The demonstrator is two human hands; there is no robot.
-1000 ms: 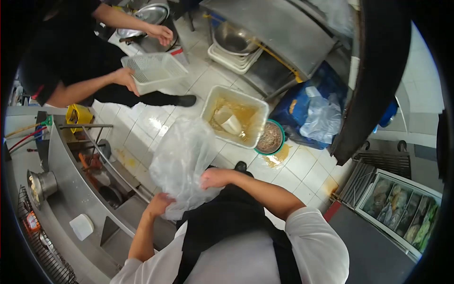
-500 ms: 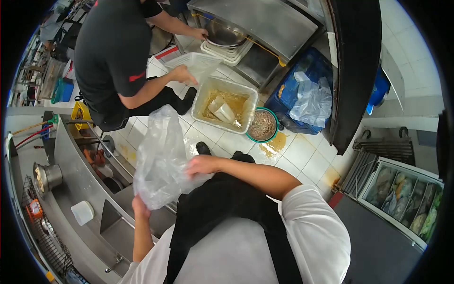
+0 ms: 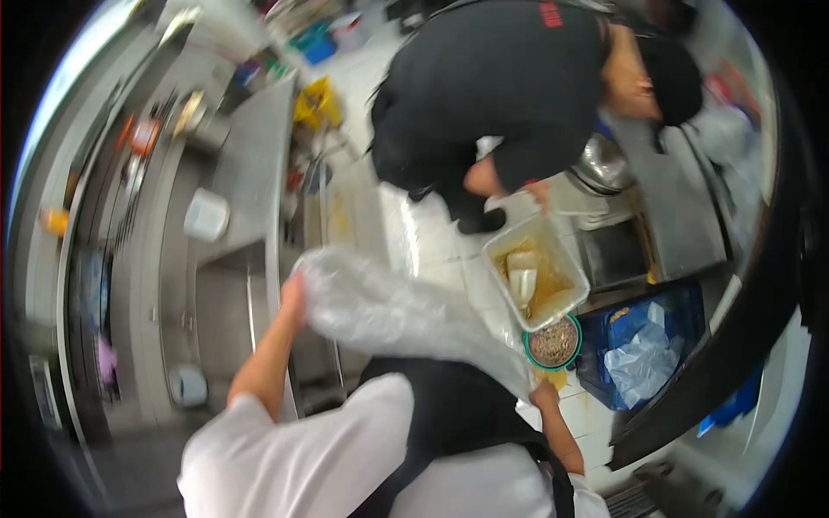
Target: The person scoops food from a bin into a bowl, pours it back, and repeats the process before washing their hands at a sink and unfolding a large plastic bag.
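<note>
A long clear plastic bag (image 3: 389,302) is stretched across in front of my black apron. My left hand (image 3: 294,298) is closed on its upper left end, near the edge of the steel sink. Its lower right end is gripped by my right hand (image 3: 544,397), just below a green-rimmed tub (image 3: 553,343) of small pieces. Beyond the bag, a white rectangular bin (image 3: 577,298) on the tiled floor holds brownish liquid and a pale scoop (image 3: 522,281).
A co-worker in dark clothes (image 3: 484,78) bends over behind the bin. The steel sink counter (image 3: 250,164) runs along the left, with a white container (image 3: 206,215) on it. At the right are a blue crate (image 3: 691,302) and a low steel table (image 3: 691,207).
The view has turned. My hands have moved far apart, stretching the bag that hung bunched between them. The co-worker has bent further down toward the steel table.
</note>
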